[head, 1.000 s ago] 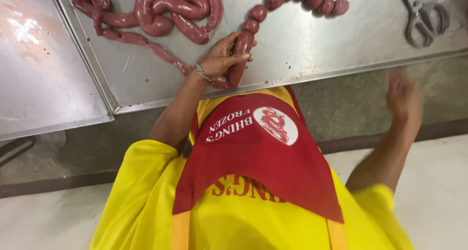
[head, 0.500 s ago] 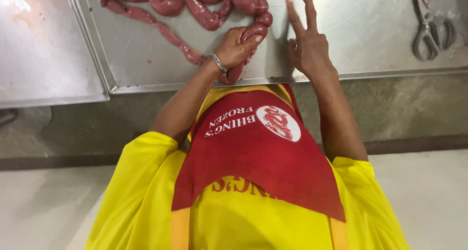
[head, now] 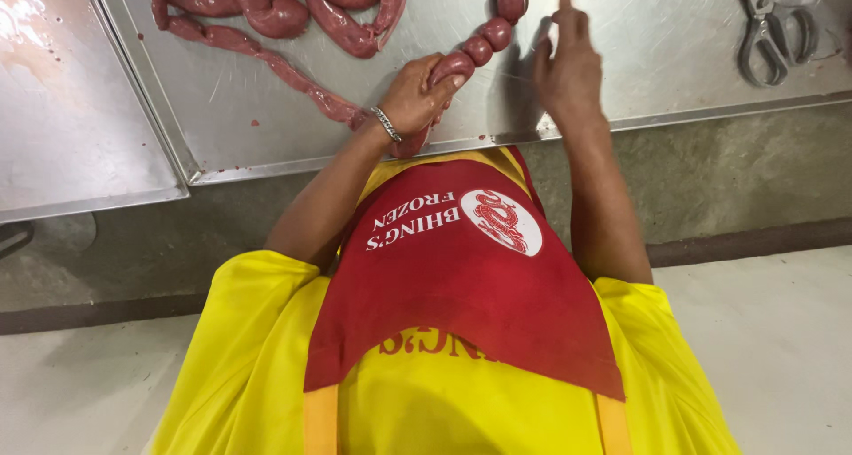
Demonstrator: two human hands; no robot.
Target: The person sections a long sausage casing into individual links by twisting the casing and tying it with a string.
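A stainless steel table spans the upper view above a concrete ledge; a pink sausage chain lies on it near the front edge, running up from the left hand as tied links, with an unlinked coil farther left. The left hand's fingers are curled closed around one link; the right hand hovers just beside the chain, index finger raised, remaining fingers loosely bent, gripping nothing visible. A red apron carries a round white emblem; scissors lie at far right.
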